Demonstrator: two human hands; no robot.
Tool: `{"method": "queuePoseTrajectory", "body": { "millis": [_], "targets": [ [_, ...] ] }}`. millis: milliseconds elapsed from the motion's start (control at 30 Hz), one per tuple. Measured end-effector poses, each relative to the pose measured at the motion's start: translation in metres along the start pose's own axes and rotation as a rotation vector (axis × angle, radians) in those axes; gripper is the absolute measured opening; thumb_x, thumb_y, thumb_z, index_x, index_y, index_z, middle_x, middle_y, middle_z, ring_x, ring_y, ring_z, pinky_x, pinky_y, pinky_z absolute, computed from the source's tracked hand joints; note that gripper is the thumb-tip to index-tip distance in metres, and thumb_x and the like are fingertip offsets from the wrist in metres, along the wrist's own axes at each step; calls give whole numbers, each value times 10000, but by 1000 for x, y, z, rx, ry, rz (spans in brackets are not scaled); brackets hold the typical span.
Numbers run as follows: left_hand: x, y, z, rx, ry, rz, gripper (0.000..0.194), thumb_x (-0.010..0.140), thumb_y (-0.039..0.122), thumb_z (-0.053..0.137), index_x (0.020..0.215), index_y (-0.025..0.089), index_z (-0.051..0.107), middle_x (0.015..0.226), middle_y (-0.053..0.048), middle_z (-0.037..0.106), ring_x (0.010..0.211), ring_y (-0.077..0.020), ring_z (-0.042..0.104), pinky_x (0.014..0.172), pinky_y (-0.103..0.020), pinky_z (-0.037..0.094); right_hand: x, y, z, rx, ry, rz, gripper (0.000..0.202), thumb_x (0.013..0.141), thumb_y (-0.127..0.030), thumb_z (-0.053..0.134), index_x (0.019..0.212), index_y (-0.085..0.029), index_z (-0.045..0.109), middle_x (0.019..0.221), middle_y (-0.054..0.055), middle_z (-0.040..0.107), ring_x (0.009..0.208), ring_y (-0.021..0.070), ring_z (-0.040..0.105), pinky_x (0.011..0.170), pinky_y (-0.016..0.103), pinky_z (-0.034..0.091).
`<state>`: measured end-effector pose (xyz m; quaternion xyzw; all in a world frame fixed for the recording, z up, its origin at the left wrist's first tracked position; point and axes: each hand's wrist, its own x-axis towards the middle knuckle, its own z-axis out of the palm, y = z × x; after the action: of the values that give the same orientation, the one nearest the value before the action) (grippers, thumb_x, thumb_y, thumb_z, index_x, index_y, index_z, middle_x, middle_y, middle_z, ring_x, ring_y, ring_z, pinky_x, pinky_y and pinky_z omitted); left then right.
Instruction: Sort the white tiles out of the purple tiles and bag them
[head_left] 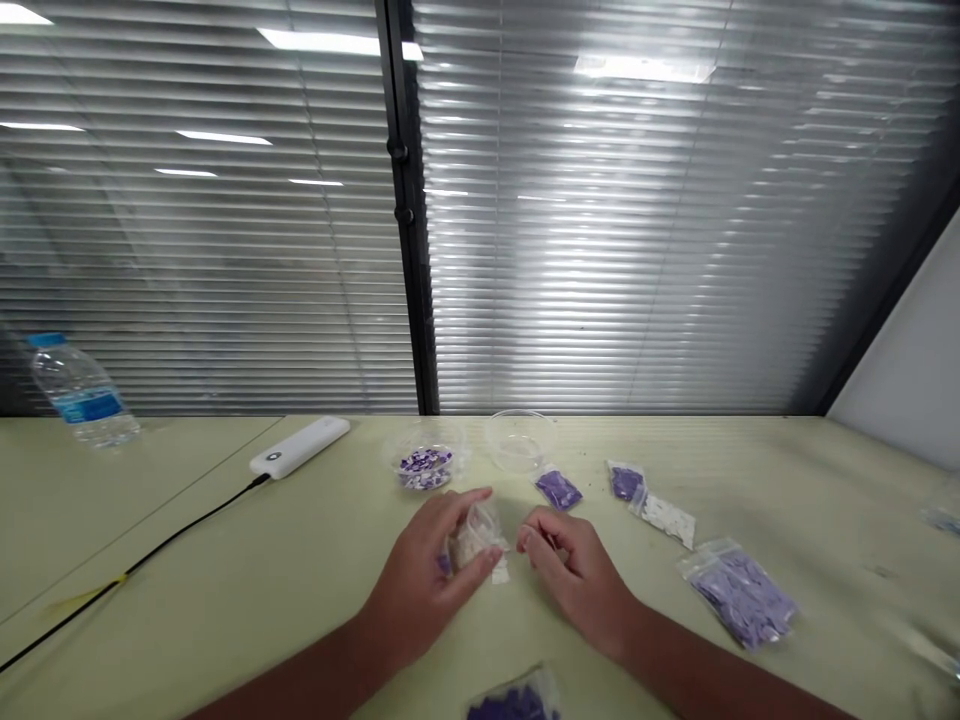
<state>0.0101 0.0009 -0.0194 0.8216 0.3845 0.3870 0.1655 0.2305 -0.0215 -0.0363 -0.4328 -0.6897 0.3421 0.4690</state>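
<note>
My left hand (427,565) curves its thumb and fingers around a small clear zip bag (480,530) of white pieces, low over the table. A few white pieces (500,571) lie by the left thumb, and a bit of purple shows beneath that palm. Just to the right, my right hand (574,570) is closed, its thumb and fingertips pressed together; whatever they may pinch is hidden. Beyond the hands stand a clear round bowl (426,465) with purple and white pieces and another clear round container (520,440). A bag of purple pieces (559,489) lies beside the latter.
On the right lie small bags of purple (626,482) and white pieces (667,518), and a larger lilac bag (742,595). Another dark purple bag (517,700) is at the near edge. Leftward are a white power bank (304,447), its black cable (180,535) and a water bottle (82,395).
</note>
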Motion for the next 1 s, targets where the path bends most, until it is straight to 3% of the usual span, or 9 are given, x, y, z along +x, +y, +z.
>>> {"method": "queuePoseTrajectory", "body": {
  "millis": [67,167,267,433,633,767,867,1000],
  "targets": [
    [2,-5,0,-101,40,-126,419,1028,426,565,1422,285,566,1406,-71,622,1308,-274,572,1118,-435,455,3,2,-2,-168,-8,-72,124,948,-314,635,961,-209,700,848,19,596,861,203,548,880,356,422],
    [5,-8,-1,-200,65,-232,441,1058,485,498,1436,270,570,1459,-68,592,1386,-290,513,1152,-463,428,5,4,0,-416,-80,-131,387,894,-297,698,1278,-263,662,1050,57,625,1015,252,574,979,422,426],
    [5,-5,-2,-232,46,-253,475,1067,515,463,1482,291,527,1400,-66,616,1289,-279,568,1044,-434,508,7,5,4,-514,-116,-126,502,865,-334,741,1356,-286,644,1105,75,618,1068,275,575,985,437,439],
    [4,-3,-1,-218,2,-226,515,1057,490,483,1538,310,444,1170,-50,652,988,-212,621,823,-340,556,11,9,5,-469,-99,-104,333,847,-334,783,1177,-298,765,954,46,629,964,255,603,918,415,442],
    [4,-4,0,-191,-23,-265,588,961,428,641,1513,300,484,1296,-69,657,1092,-249,619,707,-279,554,15,15,3,-366,-86,-58,60,862,-246,760,906,-239,800,780,-1,613,749,169,597,731,301,434],
    [6,-3,0,-186,-42,-267,605,918,402,695,1488,285,527,1365,-79,669,1240,-293,615,881,-373,586,16,14,2,-285,-86,-20,90,843,-221,760,756,-202,747,699,-21,586,689,149,566,661,273,400],
    [8,-3,0,-190,-49,-248,605,889,397,731,1458,269,567,1375,-82,685,1317,-307,600,1086,-467,509,16,13,2,-214,-81,19,106,801,-190,767,713,-192,706,711,-22,589,700,149,549,656,268,394],
    [9,-3,0,-175,-42,-228,606,865,396,759,1433,265,594,1373,-84,693,1325,-311,608,1134,-494,481,16,12,-1,-72,-118,110,87,767,-187,775,720,-183,702,691,-30,600,654,129,521,613,246,390]
  ]
}}
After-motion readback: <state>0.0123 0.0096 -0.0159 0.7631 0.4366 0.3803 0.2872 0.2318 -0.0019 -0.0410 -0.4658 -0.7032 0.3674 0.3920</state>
